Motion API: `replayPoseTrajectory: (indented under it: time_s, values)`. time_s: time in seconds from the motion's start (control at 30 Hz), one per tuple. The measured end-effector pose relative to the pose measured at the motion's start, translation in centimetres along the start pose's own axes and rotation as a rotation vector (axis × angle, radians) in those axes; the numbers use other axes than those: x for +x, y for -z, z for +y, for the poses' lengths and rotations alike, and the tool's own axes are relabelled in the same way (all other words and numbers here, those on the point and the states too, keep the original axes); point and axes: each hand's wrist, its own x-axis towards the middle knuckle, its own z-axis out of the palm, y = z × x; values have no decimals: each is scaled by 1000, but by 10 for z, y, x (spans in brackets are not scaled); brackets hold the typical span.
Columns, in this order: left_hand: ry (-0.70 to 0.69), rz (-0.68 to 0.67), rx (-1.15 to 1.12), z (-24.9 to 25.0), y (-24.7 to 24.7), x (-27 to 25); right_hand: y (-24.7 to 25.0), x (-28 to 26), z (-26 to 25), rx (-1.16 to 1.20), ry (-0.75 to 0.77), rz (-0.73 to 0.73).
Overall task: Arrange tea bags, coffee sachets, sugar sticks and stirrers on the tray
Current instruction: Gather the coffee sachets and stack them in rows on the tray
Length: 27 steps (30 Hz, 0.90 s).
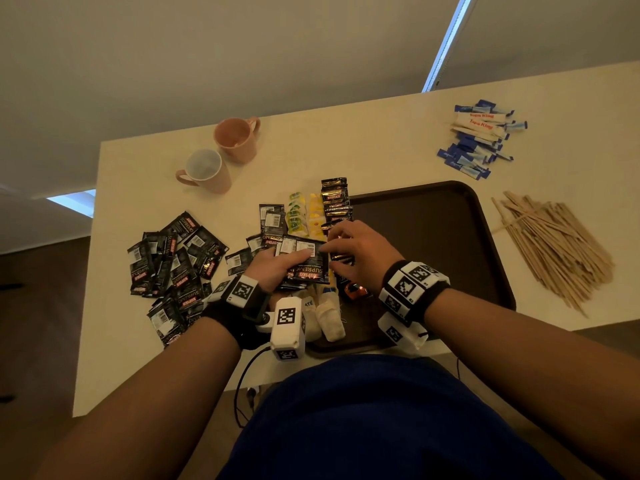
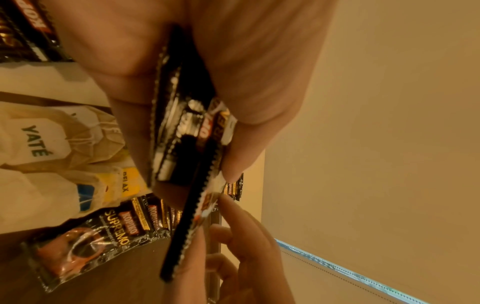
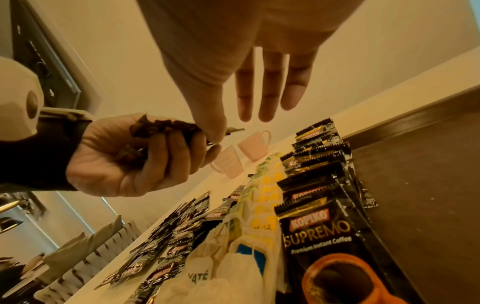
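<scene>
Step in hand: we judge this to be the laying of coffee sachets in a row on the tray [image 1: 485, 216].
Left hand [image 1: 277, 268]: fingers and thumb curled round a held stack of sachets [image 1: 304, 263], raised just above the tray's left edge.
Right hand [image 1: 356, 247]: thumb and forefinger pinch one end of the top sachet of that stack; the other three fingers stand straight and apart in the right wrist view. Whether it also touches the row below, we cannot tell.
Coffee row [image 1: 335, 202]: black-and-gold sachets overlap in a line down the tray's left part, from far edge toward near edge.
Tea bags [image 1: 304, 213]: green, yellow and paper bags lie in lines just left of the coffee row, along the tray's left edge; the exact edge is hidden.
Loose sachets [image 1: 173, 265]: a large heap lies on the table [image 1: 346, 147] off the tray's left side, not yet sorted.
Sugar sticks [image 1: 479, 136]: heaped near the table's far right corner, off the tray.
Stirrers [image 1: 554, 247]: piled on the table beside the tray's right edge, off the tray.
Tray, right part: bare.
Progress: we judge under half done; tea placed, coffee partway, sugar and stirrers untouched.
</scene>
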Motion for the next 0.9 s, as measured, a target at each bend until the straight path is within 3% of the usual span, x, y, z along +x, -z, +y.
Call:
replayPoseTrajectory:
  time_s: [0.4, 0.5, 0.6, 0.73, 0.9]
  values:
    - [27, -78, -34, -4, 2, -4, 2, -2, 2, 8, 109, 109]
    - [78, -131, -169, -4, 2, -3, 5, -3, 6, 59, 7, 122]
    - [98, -132, -321, -5, -1, -2, 14, -9, 9, 177, -198, 174]
    - [95, -130, -368, -7, -2, -1, 24, -23, 29, 219, -496, 27]
    - [93, -127, -359, -10, -2, 2, 21, -41, 50, 281, -630, -317]
